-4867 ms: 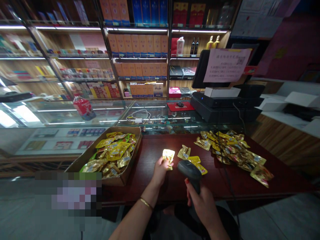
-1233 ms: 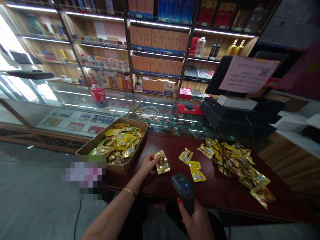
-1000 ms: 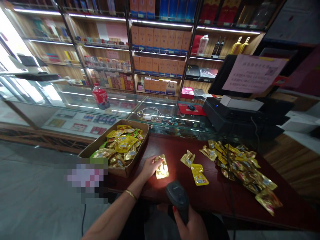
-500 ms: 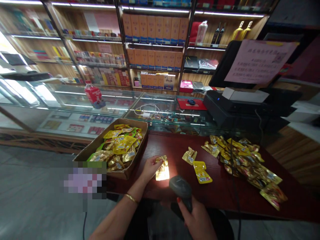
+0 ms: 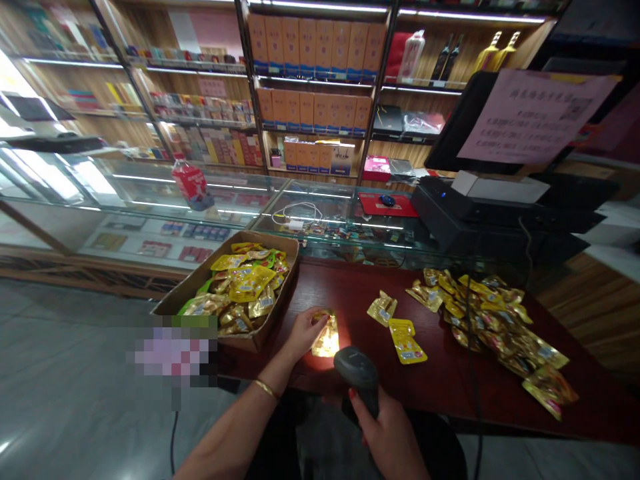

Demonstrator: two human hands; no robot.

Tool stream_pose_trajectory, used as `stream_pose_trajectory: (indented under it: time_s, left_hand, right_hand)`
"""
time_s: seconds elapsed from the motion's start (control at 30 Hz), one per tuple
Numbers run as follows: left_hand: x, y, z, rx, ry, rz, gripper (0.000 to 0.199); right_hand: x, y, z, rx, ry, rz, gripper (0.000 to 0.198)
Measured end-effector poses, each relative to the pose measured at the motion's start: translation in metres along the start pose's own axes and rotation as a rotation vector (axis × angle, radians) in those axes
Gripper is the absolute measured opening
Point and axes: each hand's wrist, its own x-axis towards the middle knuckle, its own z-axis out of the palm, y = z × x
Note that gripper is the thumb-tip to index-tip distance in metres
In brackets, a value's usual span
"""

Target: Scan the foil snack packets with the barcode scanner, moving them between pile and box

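My left hand [image 5: 303, 331] pinches the upper part of a gold foil snack packet [image 5: 327, 339] on the dark red table. Bright light from a barcode scanner [image 5: 356, 371] falls on that packet. My right hand [image 5: 387, 427] is wrapped round the scanner's handle, its head pointing at the packet from the near right side. Just right of them lie a gold packet [image 5: 383, 307] and a flat yellow packet [image 5: 407, 341]. A cardboard box [image 5: 260, 331] full of yellow, gold and green packets stands to the left of my left hand.
A large heap of gold packets [image 5: 487, 320] covers the table's right side, with a black cable [image 5: 469, 373] hanging in front of it. Behind are a glass display counter [image 5: 240, 193], a red drink bottle [image 5: 193, 182], a mouse [image 5: 387, 200] and a monitor [image 5: 463, 127] with a paper sheet.
The scanner has shifted slightly left and up, closer to the gold packet, and its light patch on the packet is brighter. My left hand keeps its hold; the view has tilted a little.
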Motion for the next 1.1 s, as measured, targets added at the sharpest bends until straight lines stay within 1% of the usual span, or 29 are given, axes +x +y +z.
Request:
stream_pose_trajectory:
  time_s: [0.13, 0.23, 0.33, 0.43, 0.5, 0.57, 0.67, 0.77, 0.83, 0.93, 1.03, 1.1]
  left_hand:
    - [0.001, -0.007, 0.000, -0.033, 0.002, 0.041, 0.039]
    - [0.003, -0.010, -0.001, -0.086, 0.049, 0.064, 0.039]
    - [0.006, -0.010, -0.002, -0.154, 0.082, 0.061, 0.051]
    - [0.007, -0.005, -0.002, -0.232, 0.044, 0.003, 0.059]
    - [0.005, -0.002, -0.002, -0.247, 0.023, -0.050, 0.056]
    - [0.003, 0.000, -0.002, -0.220, 0.031, -0.089, 0.050]
    - [0.001, 0.002, -0.002, -0.166, 0.029, -0.118, 0.040]
    - [0.001, 0.000, -0.002, -0.159, 0.019, -0.077, 0.038]
    - [0.003, -0.001, -0.003, -0.164, 0.026, -0.046, 0.041]
    - [0.006, -0.005, -0.004, -0.171, 0.023, -0.045, 0.046]
    - [0.007, -0.009, -0.005, -0.187, 0.044, -0.037, 0.047]
    - [0.005, -0.010, -0.003, -0.218, 0.062, -0.026, 0.051]
  right_hand:
    - [-0.001, 0.001, 0.001, 0.018, 0.005, -0.012, 0.046]
    - [-0.001, 0.005, 0.002, 0.057, 0.025, -0.016, 0.047]
    - [-0.003, 0.009, 0.002, 0.067, 0.047, -0.018, 0.047]
    - [-0.005, 0.010, 0.001, 0.067, 0.044, -0.019, 0.047]
    - [-0.005, 0.008, 0.001, 0.067, 0.040, -0.017, 0.049]
    - [-0.003, 0.006, 0.002, 0.056, 0.033, -0.020, 0.051]
    - [0.000, 0.002, 0.003, 0.026, 0.027, -0.024, 0.053]
    - [0.004, -0.004, 0.004, 0.012, 0.026, -0.018, 0.054]
    - [0.006, -0.007, 0.004, 0.018, 0.039, -0.016, 0.054]
    - [0.009, -0.011, 0.004, 0.042, 0.051, -0.021, 0.050]
    - [0.012, -0.005, 0.003, 0.042, 0.041, -0.021, 0.050]
    - [0.016, 0.006, 0.001, 0.061, 0.057, -0.013, 0.052]
